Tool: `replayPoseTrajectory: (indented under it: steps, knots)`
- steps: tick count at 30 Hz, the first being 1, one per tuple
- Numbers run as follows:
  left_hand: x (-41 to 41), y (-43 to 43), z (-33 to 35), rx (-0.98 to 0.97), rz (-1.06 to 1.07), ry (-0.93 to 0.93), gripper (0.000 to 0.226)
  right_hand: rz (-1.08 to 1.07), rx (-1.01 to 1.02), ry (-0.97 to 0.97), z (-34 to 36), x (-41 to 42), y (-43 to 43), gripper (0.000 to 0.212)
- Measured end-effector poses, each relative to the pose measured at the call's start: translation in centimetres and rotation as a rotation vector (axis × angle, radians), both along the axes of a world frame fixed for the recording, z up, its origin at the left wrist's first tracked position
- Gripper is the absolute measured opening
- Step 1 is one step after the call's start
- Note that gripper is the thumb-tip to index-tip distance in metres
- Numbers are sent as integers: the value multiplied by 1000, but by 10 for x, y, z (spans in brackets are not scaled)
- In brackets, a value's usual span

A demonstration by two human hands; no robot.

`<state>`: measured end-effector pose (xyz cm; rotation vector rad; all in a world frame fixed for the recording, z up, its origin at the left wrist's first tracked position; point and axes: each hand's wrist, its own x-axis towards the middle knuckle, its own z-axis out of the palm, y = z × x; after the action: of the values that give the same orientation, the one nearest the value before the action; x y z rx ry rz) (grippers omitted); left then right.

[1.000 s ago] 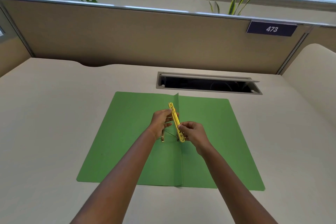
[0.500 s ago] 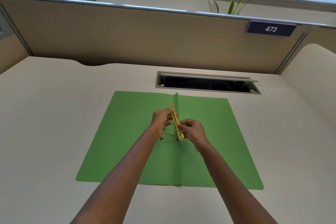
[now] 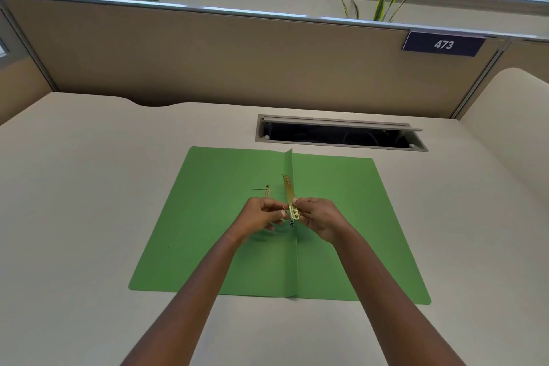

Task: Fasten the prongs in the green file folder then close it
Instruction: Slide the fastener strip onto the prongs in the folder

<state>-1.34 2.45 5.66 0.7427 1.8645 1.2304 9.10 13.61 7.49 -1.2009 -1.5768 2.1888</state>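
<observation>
Two hands pinching brass fastener bar (image 3: 290,200), green folder (image 3: 208,217) open flat

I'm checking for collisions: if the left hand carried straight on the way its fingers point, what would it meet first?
The left hand points rightward, so it would likely meet the gold fastener bar first, then the right hand just behind it; depth is unclear.

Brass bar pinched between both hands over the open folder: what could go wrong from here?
The bar is tilted up, only its near end pinched by the left hand and right hand; it could slip.
The far prong lies apart from the bar and may miss its hole.
</observation>
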Motion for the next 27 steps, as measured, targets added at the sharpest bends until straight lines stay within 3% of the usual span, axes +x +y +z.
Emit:
replayPoseTrajectory:
  steps: [8, 12, 19, 27]
  knots:
    - [15, 11, -3, 65, 78, 32, 27, -131, -288, 57, 10, -2, 4, 17]
    - [20, 14, 0, 61, 98, 50, 26, -141, -331, 102, 14, -2, 3, 21]
    - [22, 16, -3, 24, 105, 89, 24, -95, -150, 20, 7, -4, 3, 17]
    - [20, 13, -9, -41, 149, 157, 31, 62, 195, -95, 2, 0, -5, 11]
